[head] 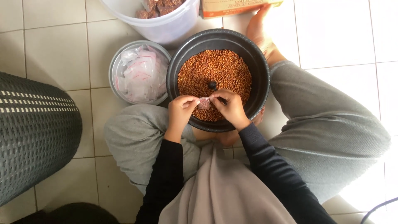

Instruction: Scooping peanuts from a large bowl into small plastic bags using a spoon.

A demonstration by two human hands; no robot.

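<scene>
both hands (206,108) pinch one small packet (204,103) (over the grain-filled black bowl (178,62)).

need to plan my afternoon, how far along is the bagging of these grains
Done: a few filled packets sit in the white tub. In hand: the left hand and right hand pinch one small filled bag over the black bowl. Left: the bowl holds many reddish grains, and the metal bowl holds a pile of empty bags.

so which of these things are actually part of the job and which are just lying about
In use: left hand and right hand holding small bag; black bowl of brown grains; dish of empty bags; white tub.
Lying about: woven basket; box.
</scene>
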